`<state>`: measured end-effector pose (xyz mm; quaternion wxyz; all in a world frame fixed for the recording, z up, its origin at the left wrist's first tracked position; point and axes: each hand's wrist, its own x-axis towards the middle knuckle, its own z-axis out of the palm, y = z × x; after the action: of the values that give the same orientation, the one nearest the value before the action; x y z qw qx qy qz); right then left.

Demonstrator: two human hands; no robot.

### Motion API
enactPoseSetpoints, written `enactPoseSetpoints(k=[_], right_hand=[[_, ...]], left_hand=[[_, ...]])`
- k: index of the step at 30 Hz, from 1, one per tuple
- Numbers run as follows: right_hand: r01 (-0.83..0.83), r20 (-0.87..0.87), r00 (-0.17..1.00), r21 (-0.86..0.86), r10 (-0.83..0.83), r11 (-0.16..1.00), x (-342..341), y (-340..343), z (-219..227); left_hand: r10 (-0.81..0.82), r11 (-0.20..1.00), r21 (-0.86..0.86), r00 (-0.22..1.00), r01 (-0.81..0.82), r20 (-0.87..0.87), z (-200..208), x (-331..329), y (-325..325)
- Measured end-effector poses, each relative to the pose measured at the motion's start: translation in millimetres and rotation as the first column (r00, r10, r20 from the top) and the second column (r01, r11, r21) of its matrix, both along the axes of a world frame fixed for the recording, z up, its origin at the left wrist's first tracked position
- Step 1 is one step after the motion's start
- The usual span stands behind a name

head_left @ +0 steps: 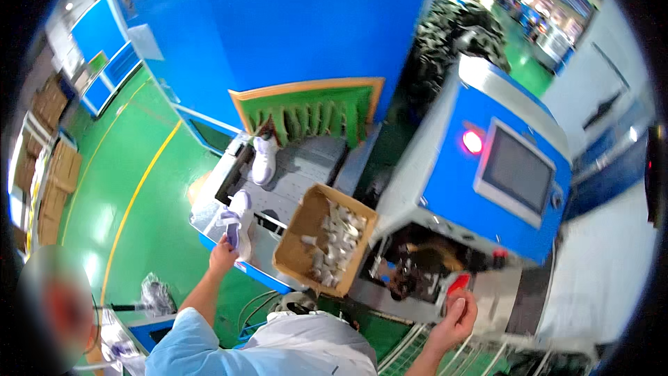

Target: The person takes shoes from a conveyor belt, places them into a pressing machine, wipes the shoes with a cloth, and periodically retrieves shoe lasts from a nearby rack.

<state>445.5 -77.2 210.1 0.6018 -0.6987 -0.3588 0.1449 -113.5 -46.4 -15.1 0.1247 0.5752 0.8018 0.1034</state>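
Observation:
My left hand [223, 256] is closed on the heel end of a white shoe with lilac parts [241, 221], at the near edge of a conveyor. A second white shoe [264, 160] stands farther along the belt, by the hanging green strips. To the right, my right hand [454, 320] has its fingers pinched together beside the open working area of a blue and white machine [445, 160]. A small red piece [458, 283] shows just above those fingertips; whether they hold it is unclear. Between my hands sits a cardboard box [296, 247] holding many small pale scraps [339, 244].
A large blue machine [299, 21] with a green strip curtain [313, 115] rises ahead. The right machine has a screen [516, 170] and a lit red lamp [472, 142]. Wire racking [417, 348] lies below my right hand. At the left is another person [59, 306], blurred.

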Motion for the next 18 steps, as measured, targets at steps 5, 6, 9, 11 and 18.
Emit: enactPoseSetpoints(k=[5,6,9,11,18], right_hand=[[-0.244,0.94,0.327,-0.013,0.095,0.97,-36.0,128.8,43.0],[-0.022,0.985,0.172,0.033,-0.029,0.999,-42.4,146.4,23.9],[-0.047,0.938,0.138,0.328,-0.319,0.943,-39.5,169.0,3.5],[-0.058,0.948,0.137,0.297,-0.287,0.953,-42.2,169.5,1.1],[0.021,0.978,-0.052,0.206,-0.204,0.978,-43.2,156.3,5.0]], left_hand=[[0.067,0.94,-0.337,0.998,-0.06,0.008,84.1,58.6,57.2],[0.072,0.95,-0.31,0.994,-0.044,0.079,96.2,57.2,82.8],[0.09,0.978,-0.209,0.884,0.009,0.459,106.1,56.6,195.3],[0.13,0.987,-0.135,0.909,-0.083,0.396,46.8,28.7,267.8],[0.492,0.689,0.218,0.667,-0.691,0.56,-53.2,59.7,382.0]])
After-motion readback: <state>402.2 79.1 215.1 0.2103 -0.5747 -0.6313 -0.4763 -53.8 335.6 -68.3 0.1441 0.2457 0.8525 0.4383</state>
